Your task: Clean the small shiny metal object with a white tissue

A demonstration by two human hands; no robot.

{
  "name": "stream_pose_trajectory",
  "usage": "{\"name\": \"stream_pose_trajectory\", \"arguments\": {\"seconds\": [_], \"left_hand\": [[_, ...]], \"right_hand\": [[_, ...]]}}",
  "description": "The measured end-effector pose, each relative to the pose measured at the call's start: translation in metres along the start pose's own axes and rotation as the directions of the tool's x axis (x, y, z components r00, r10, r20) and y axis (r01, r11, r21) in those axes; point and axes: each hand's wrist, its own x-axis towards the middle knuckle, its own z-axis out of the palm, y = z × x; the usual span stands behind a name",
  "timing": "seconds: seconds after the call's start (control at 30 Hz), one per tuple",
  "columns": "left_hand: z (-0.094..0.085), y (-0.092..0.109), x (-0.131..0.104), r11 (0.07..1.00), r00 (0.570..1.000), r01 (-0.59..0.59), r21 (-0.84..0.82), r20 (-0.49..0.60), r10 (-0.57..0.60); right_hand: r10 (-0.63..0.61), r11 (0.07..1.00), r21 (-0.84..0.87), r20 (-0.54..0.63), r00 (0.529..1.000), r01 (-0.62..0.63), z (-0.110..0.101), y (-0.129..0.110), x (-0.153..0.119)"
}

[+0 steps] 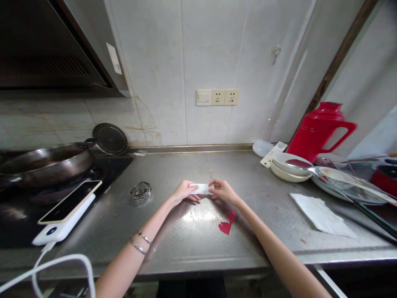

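Observation:
Between my two hands is a small white strip [201,189], which looks like folded paper, just above the metal counter [173,248]. My left hand [186,191] pinches its left end. At its right end, the fingers of my right hand [221,190] are closed on it. A ragged piece of red paper [227,222] lies on the counter, nearer to me and below my right hand. To the left of my left hand sits a small tangle of metal wire or rings [141,192], too blurred to name exactly.
A phone [72,201] rests on a white power bank [65,223] beside the pan [46,163] on the stove. At the right are a white napkin [322,215], stacked bowls [290,169], a plate with utensils [344,184] and a red thermos [319,132].

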Motion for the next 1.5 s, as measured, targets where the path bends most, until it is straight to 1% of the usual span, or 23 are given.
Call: {"name": "stream_pose_trajectory", "arguments": {"seconds": [0.13, 0.23, 0.33, 0.4, 0.53, 0.6, 0.67, 0.77, 0.87, 0.93, 0.97, 1.03, 1.13, 1.2, 1.27, 1.37, 1.43, 1.5], "left_hand": [[-0.006, 0.001, -0.001, 0.999, 1.000, 0.025, 0.045, 0.009, -0.025], [-0.008, 0.002, -0.002, 0.997, 0.999, -0.010, 0.071, 0.038, 0.007], [-0.010, 0.004, -0.006, 0.998, 0.998, -0.043, 0.047, 0.048, 0.040], [-0.012, 0.005, -0.011, 0.999, 0.998, -0.042, 0.004, 0.045, 0.042], [-0.023, 0.006, -0.031, 0.992, 0.998, 0.014, -0.124, 0.054, -0.007], [-0.031, 0.006, -0.045, 0.977, 1.000, 0.017, -0.212, 0.005, -0.016], [-0.040, 0.006, -0.061, 0.954, 0.998, -0.007, -0.299, -0.068, -0.014], [-0.051, 0.004, -0.086, 0.913, 0.991, -0.021, -0.407, -0.132, -0.036], [-0.063, 0.000, -0.111, 0.854, 0.981, -0.012, -0.520, -0.170, -0.090], [-0.072, -0.003, -0.126, 0.816, 0.967, -0.003, -0.578, -0.210, -0.145], [-0.076, -0.005, -0.134, 0.813, 0.957, -0.009, -0.583, -0.242, -0.163], [-0.085, -0.010, -0.147, 0.850, 0.937, -0.040, -0.525, -0.315, -0.151], [-0.095, -0.021, -0.163, 0.938, 0.921, -0.062, -0.341, -0.381, -0.078], [-0.103, -0.029, -0.169, 0.977, 0.899, -0.052, -0.206, -0.436, -0.044], [-0.113, -0.037, -0.173, 0.998, 0.848, -0.054, -0.021, -0.529, 0.035], [-0.129, -0.046, -0.173, 0.972, 0.749, -0.015, 0.235, -0.641, 0.166], [-0.137, -0.049, -0.172, 0.955, 0.709, 0.007, 0.297, -0.675, 0.204], [-0.143, -0.050, -0.169, 0.930, 0.677, 0.056, 0.363, -0.698, 0.232]], "right_hand": [[0.006, 0.999, 0.044, -0.019, 1.000, -0.005, -0.004, 0.002, 0.003], [0.027, 0.999, 0.040, 0.000, 1.000, -0.027, -0.005, 0.000, 0.003], [0.044, 0.998, 0.053, 0.022, 0.999, -0.045, -0.005, -0.006, -0.001], [0.061, 0.994, 0.082, 0.064, 0.996, -0.066, -0.005, -0.013, -0.004], [0.073, 0.993, 0.077, 0.201, 0.977, -0.090, 0.000, -0.030, -0.010], [0.074, 0.994, 0.053, 0.256, 0.964, -0.091, 0.007, -0.037, -0.010], [0.053, 0.997, 0.047, 0.281, 0.958, -0.069, 0.020, -0.042, -0.009], [-0.037, 0.998, 0.061, 0.303, 0.952, 0.019, 0.044, -0.049, -0.005], [-0.135, 0.989, 0.100, 0.358, 0.924, 0.106, 0.068, -0.058, -0.002], [-0.170, 0.983, 0.125, 0.381, 0.909, 0.132, 0.085, -0.062, 0.002], [-0.177, 0.982, 0.132, 0.384, 0.906, 0.136, 0.093, -0.063, 0.004], [-0.175, 0.983, 0.125, 0.365, 0.914, 0.138, 0.113, -0.063, 0.010], [-0.155, 0.987, 0.082, 0.311, 0.938, 0.136, 0.145, -0.055, 0.019], [-0.166, 0.986, 0.061, 0.297, 0.940, 0.155, 0.166, -0.049, 0.025], [-0.214, 0.974, -0.006, 0.273, 0.938, 0.224, 0.183, -0.044, 0.029], [-0.274, 0.933, -0.174, 0.231, 0.934, 0.316, 0.203, -0.040, 0.034], [-0.269, 0.917, -0.238, 0.221, 0.937, 0.320, 0.212, -0.038, 0.039], [-0.257, 0.911, -0.272, 0.212, 0.943, 0.309, 0.218, -0.038, 0.044]]}}
